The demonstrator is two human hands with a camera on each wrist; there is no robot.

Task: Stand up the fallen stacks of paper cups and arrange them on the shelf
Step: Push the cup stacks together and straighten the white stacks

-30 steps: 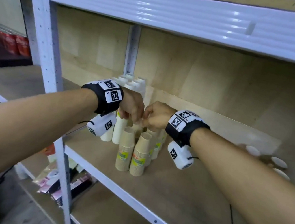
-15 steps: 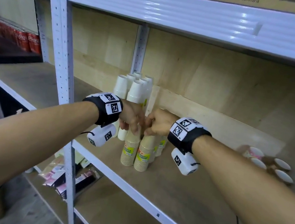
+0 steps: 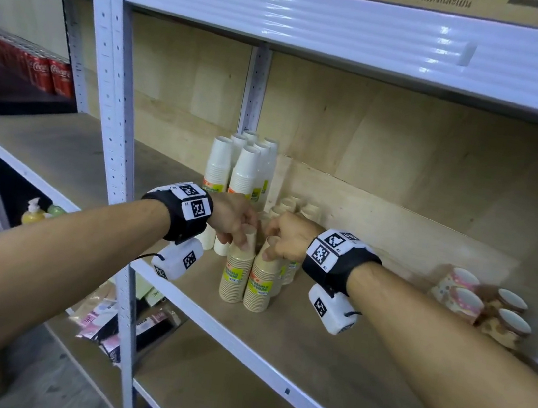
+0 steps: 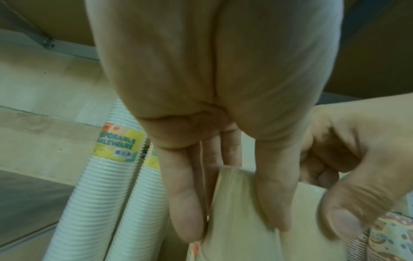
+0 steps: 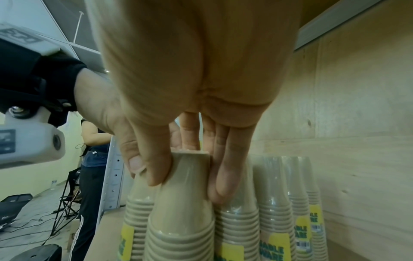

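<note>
Here, 2 brown cup stacks (image 3: 248,278) upright near the shelf (image 3: 293,342) front edge, side by side and touching. Left hand (image 3: 233,216) gripping the top of the left stack (image 3: 236,275), thumb and fingers curled round it. Right hand (image 3: 287,239) pinching the top of the right stack (image 3: 259,285) likewise. White cup stacks (image 3: 238,168) upright just behind, more brown ones beside them. Patterned cup stacks (image 3: 475,302) lying on their sides well to the right.
</note>
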